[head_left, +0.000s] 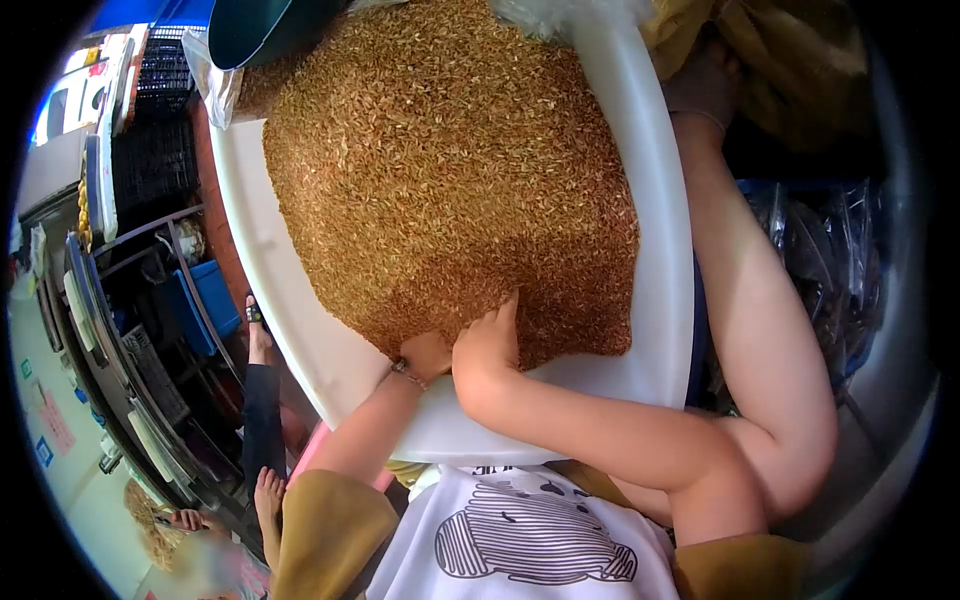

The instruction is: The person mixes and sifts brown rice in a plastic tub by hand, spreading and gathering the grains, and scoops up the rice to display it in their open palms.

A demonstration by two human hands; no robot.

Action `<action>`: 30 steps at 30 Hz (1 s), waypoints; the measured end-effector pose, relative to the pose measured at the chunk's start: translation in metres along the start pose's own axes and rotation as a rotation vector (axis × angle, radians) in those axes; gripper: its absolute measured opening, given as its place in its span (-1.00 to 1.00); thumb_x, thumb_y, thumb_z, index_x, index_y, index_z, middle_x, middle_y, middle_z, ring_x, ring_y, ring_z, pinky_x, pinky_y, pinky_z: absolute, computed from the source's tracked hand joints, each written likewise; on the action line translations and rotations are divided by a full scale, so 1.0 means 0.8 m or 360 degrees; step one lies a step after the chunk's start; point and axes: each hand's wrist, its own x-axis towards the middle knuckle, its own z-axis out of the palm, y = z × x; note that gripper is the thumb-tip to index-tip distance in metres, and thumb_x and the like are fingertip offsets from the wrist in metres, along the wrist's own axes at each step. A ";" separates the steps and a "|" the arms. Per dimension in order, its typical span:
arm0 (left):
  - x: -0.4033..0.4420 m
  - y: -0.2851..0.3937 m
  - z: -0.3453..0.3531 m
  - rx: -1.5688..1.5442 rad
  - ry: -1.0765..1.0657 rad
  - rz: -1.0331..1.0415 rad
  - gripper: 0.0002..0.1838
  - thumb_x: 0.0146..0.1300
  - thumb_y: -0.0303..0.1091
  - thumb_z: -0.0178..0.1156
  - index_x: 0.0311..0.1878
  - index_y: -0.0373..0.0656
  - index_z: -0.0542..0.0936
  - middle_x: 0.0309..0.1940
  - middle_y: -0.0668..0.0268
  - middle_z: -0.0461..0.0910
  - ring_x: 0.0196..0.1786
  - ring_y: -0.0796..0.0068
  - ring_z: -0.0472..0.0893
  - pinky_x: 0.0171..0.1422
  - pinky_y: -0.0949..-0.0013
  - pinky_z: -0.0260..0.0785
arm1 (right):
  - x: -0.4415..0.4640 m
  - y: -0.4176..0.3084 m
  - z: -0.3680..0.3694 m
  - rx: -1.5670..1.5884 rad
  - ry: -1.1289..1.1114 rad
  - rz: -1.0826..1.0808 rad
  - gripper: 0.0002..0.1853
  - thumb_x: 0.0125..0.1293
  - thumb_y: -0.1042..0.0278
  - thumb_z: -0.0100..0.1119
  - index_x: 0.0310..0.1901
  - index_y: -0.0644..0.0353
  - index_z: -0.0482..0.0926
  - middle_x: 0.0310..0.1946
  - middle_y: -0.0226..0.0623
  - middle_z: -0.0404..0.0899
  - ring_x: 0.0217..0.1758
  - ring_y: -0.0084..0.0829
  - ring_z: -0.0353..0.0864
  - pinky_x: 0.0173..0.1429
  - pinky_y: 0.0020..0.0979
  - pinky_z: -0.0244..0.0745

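A broad heap of loose reddish-brown, flaky dried bits (450, 150) fills most of a large white tub (660, 200) in front of me. My left hand (428, 357), with a bracelet at the wrist, is sunk into the near edge of the heap, and its fingers are hidden. Right beside it, my right hand (488, 340) reaches into the heap with bent fingers. Their tips are buried, so I cannot see whether they grip any bits. Both wrists are close together by the tub's near wall.
A dark green bowl-shaped container (265, 35) hangs over the tub's far left corner, near clear plastic (210, 75). Clear plastic bags (840, 260) lie right of the bare leg (765, 290). Shelving, a blue bin (200, 305) and another person (185, 520) are at left.
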 end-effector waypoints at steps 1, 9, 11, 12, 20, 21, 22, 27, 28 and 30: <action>0.000 0.002 -0.007 -0.0003 0.0037 0.0042 -0.53 0.08 0.11 0.07 -0.29 -0.15 0.61 -0.27 0.07 0.58 -0.20 0.07 0.59 -0.15 0.13 0.42 | -0.001 -0.001 -0.001 -0.0016 0.0024 -0.0020 -0.62 0.29 0.32 -0.08 0.13 0.16 0.47 0.10 -0.25 0.49 0.22 -0.22 0.39 0.41 0.12 -0.18; 0.005 0.022 -0.075 0.0073 0.0702 0.0620 -0.50 0.16 0.11 0.03 -0.03 -0.09 0.52 0.00 0.11 0.48 0.05 0.12 0.46 0.11 0.13 0.30 | 0.000 -0.006 0.005 -0.0014 0.0188 -0.0022 -0.66 0.30 0.30 -0.10 0.04 0.13 0.54 0.03 -0.26 0.55 0.18 -0.26 0.44 0.41 0.11 -0.18; 0.011 0.027 -0.086 0.0105 0.0820 0.0692 -0.48 0.18 0.11 0.03 0.04 -0.07 0.50 0.06 0.12 0.45 0.12 0.13 0.43 0.17 0.13 0.27 | 0.001 -0.004 0.001 -0.0001 0.0174 -0.0037 -0.65 0.30 0.28 -0.11 0.04 0.12 0.54 0.03 -0.26 0.55 0.18 -0.27 0.43 0.41 0.10 -0.18; 0.013 0.029 -0.091 0.0118 0.0866 0.0717 -0.47 0.19 0.11 0.02 0.07 -0.07 0.49 0.10 0.13 0.44 0.15 0.13 0.41 0.20 0.13 0.26 | 0.001 -0.002 -0.001 0.0008 0.0156 -0.0053 -0.64 0.30 0.27 -0.12 0.05 0.12 0.54 0.03 -0.26 0.55 0.19 -0.26 0.43 0.42 0.10 -0.19; 0.008 0.050 -0.125 -0.0262 0.0876 0.0554 -0.41 0.25 -0.04 0.06 0.32 0.02 0.28 0.34 0.25 0.21 0.39 0.22 0.14 0.44 0.13 -0.06 | 0.138 -0.030 0.128 -0.2749 0.0969 0.0876 -0.55 0.30 0.27 -0.16 0.21 0.13 0.39 0.27 -0.29 0.31 0.38 -0.26 0.17 0.43 -0.08 -0.11; 0.006 0.050 -0.126 -0.0339 0.0879 0.0553 -0.43 0.25 -0.07 0.07 0.31 0.01 0.30 0.33 0.24 0.23 0.38 0.22 0.15 0.44 0.14 -0.07 | 0.159 -0.038 0.150 -0.2911 0.1002 0.1126 -0.54 0.30 0.26 -0.17 0.23 0.13 0.36 0.30 -0.29 0.27 0.40 -0.26 0.14 0.44 -0.11 -0.10; 0.003 0.048 -0.124 -0.0186 0.0907 0.0571 -0.44 0.24 -0.08 0.07 0.30 0.00 0.32 0.32 0.24 0.25 0.37 0.21 0.17 0.43 0.14 -0.04 | 0.162 -0.037 0.148 -0.3660 0.0629 0.1053 -0.53 0.30 0.26 -0.17 0.24 0.12 0.34 0.31 -0.28 0.26 0.40 -0.26 0.13 0.44 -0.14 -0.08; -0.007 0.041 -0.133 0.0203 0.1106 0.0816 -0.52 0.21 -0.14 0.10 0.20 -0.03 0.43 0.22 0.22 0.38 0.30 0.18 0.29 0.38 0.11 0.07 | 0.171 -0.022 0.142 -0.5888 -0.2568 0.1063 -0.50 0.32 0.23 -0.18 0.29 0.08 0.27 0.32 -0.26 0.23 0.39 -0.27 0.15 0.42 -0.25 0.04; -0.010 0.043 -0.135 0.0217 0.1107 0.0786 -0.54 0.21 -0.16 0.11 0.18 -0.04 0.45 0.21 0.21 0.39 0.28 0.18 0.31 0.37 0.11 0.09 | 0.167 -0.018 0.141 -0.5915 -0.2983 0.1250 -0.51 0.32 0.22 -0.18 0.29 0.08 0.27 0.32 -0.26 0.22 0.39 -0.27 0.16 0.41 -0.24 0.07; -0.014 0.047 -0.138 0.0244 0.1107 0.0731 -0.57 0.20 -0.19 0.12 0.15 -0.05 0.48 0.19 0.21 0.42 0.26 0.17 0.34 0.35 0.11 0.12 | 0.157 -0.011 0.140 -0.5929 -0.3487 0.1395 -0.51 0.33 0.19 -0.19 0.29 0.06 0.27 0.33 -0.26 0.22 0.38 -0.25 0.18 0.39 -0.23 0.11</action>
